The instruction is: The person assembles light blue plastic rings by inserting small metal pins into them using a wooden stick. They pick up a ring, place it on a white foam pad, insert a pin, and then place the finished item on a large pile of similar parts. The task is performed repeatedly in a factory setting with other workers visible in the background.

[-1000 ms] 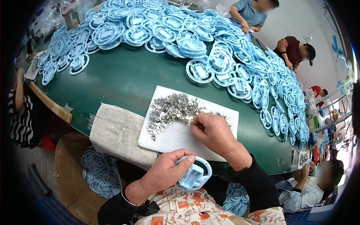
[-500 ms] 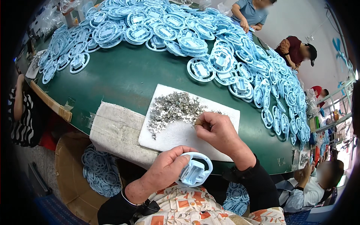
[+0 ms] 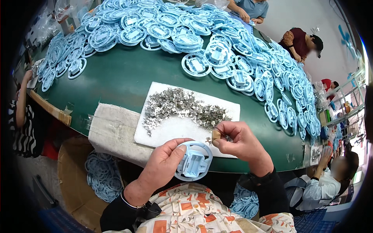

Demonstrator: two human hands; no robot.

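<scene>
Near the white rectangular foam board (image 3: 171, 135), the left hand (image 3: 162, 160) hides part of a round pale-blue plastic frame (image 3: 194, 166); above the board, anything in the right hand (image 3: 243, 141) is too small to tell.

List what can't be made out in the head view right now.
All in the head view:
Right hand: curled, hiding whether it holds a metal bit.
Blue wheel: the left hand covers part of its rim.
Metal bits: too small and heaped to count.
Worker in the blue shirt: head cut off by the top edge.
</scene>
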